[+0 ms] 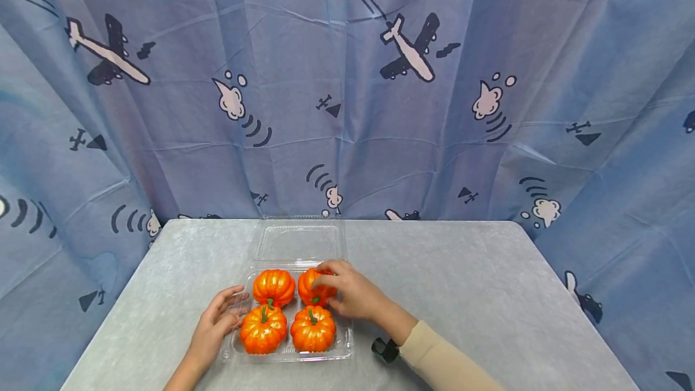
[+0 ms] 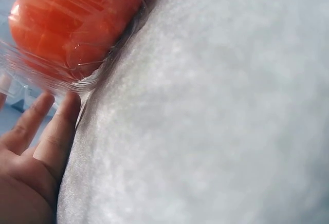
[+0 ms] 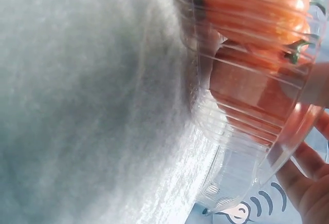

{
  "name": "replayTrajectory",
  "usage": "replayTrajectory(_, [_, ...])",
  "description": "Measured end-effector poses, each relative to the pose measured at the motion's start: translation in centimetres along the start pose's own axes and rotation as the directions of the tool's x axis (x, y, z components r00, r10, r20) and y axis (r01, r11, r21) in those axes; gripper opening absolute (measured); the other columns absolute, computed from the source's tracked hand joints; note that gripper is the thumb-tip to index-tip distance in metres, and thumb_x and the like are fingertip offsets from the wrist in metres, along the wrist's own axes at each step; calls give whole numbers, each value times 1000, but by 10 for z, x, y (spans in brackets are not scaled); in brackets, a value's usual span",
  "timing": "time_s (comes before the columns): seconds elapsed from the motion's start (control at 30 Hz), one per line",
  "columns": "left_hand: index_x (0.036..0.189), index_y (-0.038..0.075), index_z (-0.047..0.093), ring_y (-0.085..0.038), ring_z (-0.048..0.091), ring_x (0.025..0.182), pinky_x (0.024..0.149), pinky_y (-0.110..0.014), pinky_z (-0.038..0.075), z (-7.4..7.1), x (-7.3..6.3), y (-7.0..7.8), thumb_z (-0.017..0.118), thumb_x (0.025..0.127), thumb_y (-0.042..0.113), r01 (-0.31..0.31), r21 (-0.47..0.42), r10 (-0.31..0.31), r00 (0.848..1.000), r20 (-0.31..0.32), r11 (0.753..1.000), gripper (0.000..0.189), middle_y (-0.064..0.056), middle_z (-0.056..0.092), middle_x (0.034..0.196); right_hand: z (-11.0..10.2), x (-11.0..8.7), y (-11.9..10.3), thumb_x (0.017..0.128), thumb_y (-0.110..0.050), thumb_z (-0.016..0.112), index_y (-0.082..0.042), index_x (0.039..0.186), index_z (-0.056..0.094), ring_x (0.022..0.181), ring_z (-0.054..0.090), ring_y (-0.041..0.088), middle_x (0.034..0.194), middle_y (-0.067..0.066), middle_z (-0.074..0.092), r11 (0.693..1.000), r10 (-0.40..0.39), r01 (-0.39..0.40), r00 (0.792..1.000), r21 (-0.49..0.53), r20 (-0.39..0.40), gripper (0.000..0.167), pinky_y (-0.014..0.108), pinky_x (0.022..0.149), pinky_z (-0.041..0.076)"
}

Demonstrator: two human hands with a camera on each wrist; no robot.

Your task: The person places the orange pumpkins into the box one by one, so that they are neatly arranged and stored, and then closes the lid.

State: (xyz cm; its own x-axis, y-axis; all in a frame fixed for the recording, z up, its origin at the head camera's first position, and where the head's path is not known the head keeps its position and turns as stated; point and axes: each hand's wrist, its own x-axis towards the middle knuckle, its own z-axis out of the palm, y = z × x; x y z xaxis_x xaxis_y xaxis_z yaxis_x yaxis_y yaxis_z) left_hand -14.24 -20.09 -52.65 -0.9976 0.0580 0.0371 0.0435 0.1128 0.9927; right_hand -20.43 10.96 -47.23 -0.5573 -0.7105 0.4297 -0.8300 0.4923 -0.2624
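Observation:
Several shiny orange toy pumpkins with green stems sit in a clear plastic clamshell box [image 1: 289, 356], among them a front left pumpkin [image 1: 263, 330], a front right pumpkin [image 1: 313, 329] and a back left pumpkin [image 1: 274, 287]. My right hand [image 1: 347, 289] reaches over the box's right wall and grips the back right pumpkin [image 1: 307, 285], fingers over its far side and thumb on the near side. At the box's left wall, my left hand [image 1: 214, 324] rests with loosely spread fingers; in the left wrist view its fingertips [image 2: 70, 100] meet the ribbed plastic.
The box's clear lid [image 1: 298, 243] lies folded back toward the table's far edge. Pale grey cloth covers the table [image 1: 461, 294]. Behind it hangs a blue curtain [image 1: 347, 107] printed with planes. A black band [image 1: 385, 350] is on the right wrist.

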Motion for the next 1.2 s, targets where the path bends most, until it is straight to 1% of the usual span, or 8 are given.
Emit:
replayTrajectory(0.2, [137, 1, 43, -9, 64, 102, 76, -25, 55, 0, 0, -1, 42, 86, -7, -10, 2, 10, 1000, -3, 1000, 51, -31, 50, 134, -1, 0, -1, 68, -1, 76, -20, 102, 68, 114, 55, 25, 121, 6, 59, 1000, 8, -8, 1000, 14, -4, 39, 38, 97, 49])
replayTrajectory(0.33, [137, 0, 43, -9, 65, 101, 75, -25, 55, -1, 0, -1, 42, 86, -7, -18, 3, 18, 1000, -2, 1000, 52, -31, 49, 134, -5, 0, -4, 74, -5, 74, -19, 104, 68, 117, 55, 23, 124, 5, 59, 992, 88, -90, 996, 91, 23, 34, 37, 98, 49])
replayTrajectory(0.47, [137, 0, 43, -10, 65, 102, 75, -25, 55, -1, 0, -1, 42, 86, -7, -15, -2, 15, 1000, -1, 1000, 52, -31, 49, 134, -8, 0, -3, 79, -11, 71, -19, 107, 67, 116, 56, 20, 125, 5, 59, 955, 212, -209, 977, 211, 11, 29, 36, 95, 50])
replayTrajectory(0.6, [137, 1, 43, -9, 64, 102, 75, -25, 55, 0, 0, 0, 42, 86, -7, 1, -3, -1, 1000, 0, 1000, 52, -31, 49, 135, -10, 1, 4, 80, -12, 69, -16, 108, 67, 108, 57, 19, 118, 3, 61, 898, 333, -293, 940, 329, -75, 28, 41, 84, 53])
replayTrajectory(0.73, [137, 1, 43, -10, 64, 102, 75, -25, 55, 0, 0, 0, 42, 86, -7, 3, -5, -3, 1000, 2, 1000, 52, -31, 49, 135, -8, 0, 15, 81, -10, 69, -12, 108, 68, 102, 57, 28, 112, 5, 62, 834, 457, -363, 876, 415, -153, 27, 45, 77, 54])
replayTrajectory(0.9, [137, 1, 43, -11, 64, 103, 76, -25, 55, 0, 0, 0, 42, 85, -7, -5, -3, 5, 1000, 0, 1000, 52, -31, 49, 135, -4, -3, 25, 83, -9, 68, -11, 109, 68, 100, 60, 37, 112, 11, 61, 750, 583, -454, 797, 482, -157, 27, 45, 77, 56])
replayTrajectory(1.0, [137, 1, 43, -12, 64, 103, 76, -25, 55, 0, 0, 0, 42, 85, -7, -7, 1, 7, 1000, -1, 1000, 52, -31, 49, 135, -1, -3, 28, 83, -10, 68, -9, 111, 67, 99, 62, 37, 114, 15, 60, 720, 616, -483, 775, 498, -141, 28, 46, 81, 55])
replayTrajectory(1.2, [137, 1, 43, -11, 65, 102, 76, -25, 55, 0, 0, 0, 42, 86, -8, -12, -1, 12, 1000, 0, 1000, 52, -31, 49, 134, 4, -4, 34, 85, -12, 67, -8, 113, 66, 98, 64, 34, 117, 18, 59, 675, 655, -523, 750, 521, -95, 29, 47, 87, 54])
